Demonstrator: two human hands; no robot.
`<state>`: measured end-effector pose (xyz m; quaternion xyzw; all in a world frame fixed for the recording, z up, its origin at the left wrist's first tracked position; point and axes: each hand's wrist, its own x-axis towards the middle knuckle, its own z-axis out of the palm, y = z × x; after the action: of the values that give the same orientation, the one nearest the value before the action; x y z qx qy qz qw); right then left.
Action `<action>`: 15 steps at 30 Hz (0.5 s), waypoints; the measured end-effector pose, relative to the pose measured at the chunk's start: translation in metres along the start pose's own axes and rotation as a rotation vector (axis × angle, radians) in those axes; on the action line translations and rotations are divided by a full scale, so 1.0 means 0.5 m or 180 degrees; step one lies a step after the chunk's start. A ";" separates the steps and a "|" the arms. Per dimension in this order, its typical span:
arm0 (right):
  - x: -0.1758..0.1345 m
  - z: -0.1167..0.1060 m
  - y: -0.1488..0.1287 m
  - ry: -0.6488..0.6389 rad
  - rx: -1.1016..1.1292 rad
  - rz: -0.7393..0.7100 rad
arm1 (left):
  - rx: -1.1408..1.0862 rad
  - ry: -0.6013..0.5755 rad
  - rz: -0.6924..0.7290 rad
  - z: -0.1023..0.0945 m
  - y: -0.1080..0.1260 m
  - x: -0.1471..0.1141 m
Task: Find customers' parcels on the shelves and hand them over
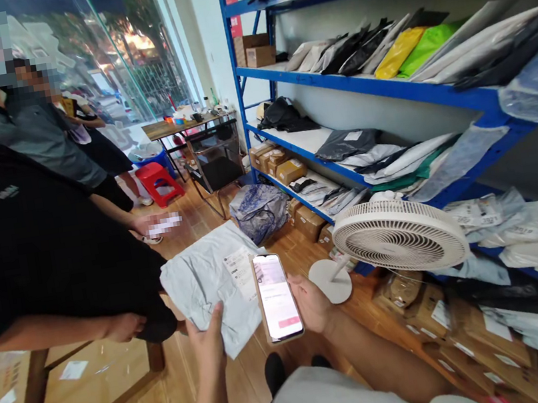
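Note:
My left hand [207, 335] grips the lower left edge of a pale grey mailing bag [195, 286], its thumb lying on top. A white printed label [239, 274] is stuck on the bag's right part. In my right hand [312, 303] is a smartphone [278, 301] with its screen lit and facing up, held by its right side. The phone overlaps the right edge of the bag; whether the two touch I cannot tell. The fingers beneath the bag and behind the phone are hidden.
People stand at the left, the nearest in a black shirt [43, 248]. Flat cardboard boxes [94, 382] lie at lower left. A white fan [398, 236] stands at my right before blue shelves [295, 76] of parcels. Ahead are a woven bag [260, 209], a red stool [159, 183] and a table [172, 128].

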<state>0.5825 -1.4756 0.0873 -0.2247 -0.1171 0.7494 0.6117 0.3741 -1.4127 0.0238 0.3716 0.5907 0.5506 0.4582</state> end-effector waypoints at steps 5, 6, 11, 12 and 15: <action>0.013 -0.022 0.028 0.0814 -0.0434 -0.0333 | -0.0137 0.0219 0.0061 -0.010 0.015 -0.001; 0.018 -0.028 0.033 0.0939 -0.0496 -0.0367 | -0.0165 0.0262 0.0027 -0.012 0.017 -0.001; 0.031 -0.046 0.043 0.1236 -0.0647 -0.0403 | -0.0251 0.0338 -0.0001 -0.023 0.018 0.001; 0.032 -0.046 0.044 0.1260 -0.0670 -0.0415 | -0.0255 0.0328 0.0010 -0.025 0.017 0.003; 0.034 -0.045 0.047 0.1260 -0.0667 -0.0388 | -0.0261 0.0351 0.0032 -0.027 0.017 0.006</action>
<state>0.5705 -1.4666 0.0541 -0.4221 -0.0853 0.6362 0.6402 0.3596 -1.4129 0.0313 0.3246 0.5901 0.5962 0.4370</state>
